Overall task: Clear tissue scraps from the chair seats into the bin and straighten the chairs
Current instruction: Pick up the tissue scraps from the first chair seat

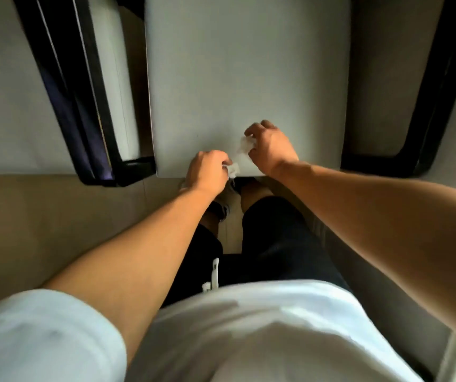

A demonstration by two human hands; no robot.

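Observation:
A pale grey chair seat fills the upper middle of the head view, and I stand at its near edge. My left hand hovers over that front edge and grips a small white tissue scrap in curled fingers. My right hand is a little further onto the seat and pinches another crumpled white tissue scrap. No bin is in view.
A black chair frame with a pale cushion stands close on the left. Another black frame curves along the right. Beige floor lies to the left of my legs.

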